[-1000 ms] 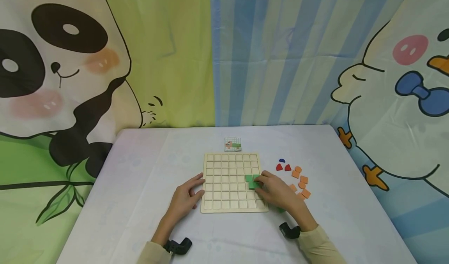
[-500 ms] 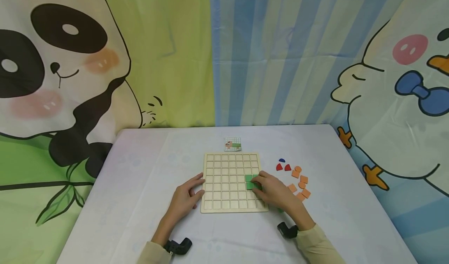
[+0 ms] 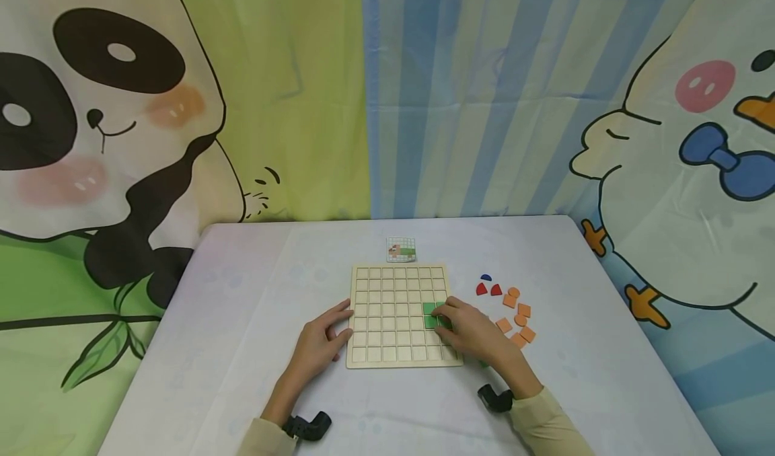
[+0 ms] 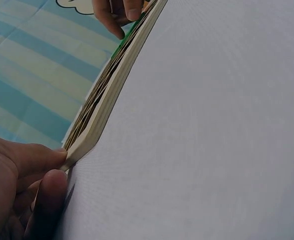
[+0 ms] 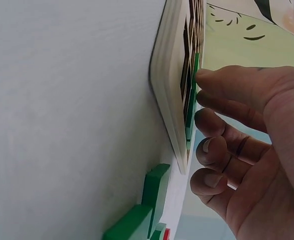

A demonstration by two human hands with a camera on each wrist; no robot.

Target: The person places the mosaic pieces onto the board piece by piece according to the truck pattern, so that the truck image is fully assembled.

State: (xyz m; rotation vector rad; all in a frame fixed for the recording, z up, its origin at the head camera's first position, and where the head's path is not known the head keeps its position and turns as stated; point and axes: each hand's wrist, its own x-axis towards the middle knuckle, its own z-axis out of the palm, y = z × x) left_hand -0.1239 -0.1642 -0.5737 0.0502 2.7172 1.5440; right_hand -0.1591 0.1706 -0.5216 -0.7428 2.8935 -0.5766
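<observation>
A square wooden grid board (image 3: 381,355) lies on the table. My left hand (image 3: 323,333) rests against its left edge, index finger and thumb touching the rim apart from each other. The left wrist view shows these fingertips at the board's corner. Several green tiles (image 3: 429,307) sit together in the right part of the grid. My right hand (image 3: 471,330) touches them with thumb and fingertips, partly covering them. In the right wrist view, the thumb tip is against a flat green tile (image 5: 191,117), with the other fingers loosely bent beside it.
Orange squares and circles (image 3: 525,311), two red pieces (image 3: 496,290) and a blue half circle (image 3: 486,278) lie right of the board. More green blocks (image 5: 157,187) lie near my right wrist. A small pattern card (image 3: 401,249) lies behind the board.
My right hand has shifted slightly left, and its thumb has drawn down over the green tiles, which now form a fuller block. My left hand stays where it was.
</observation>
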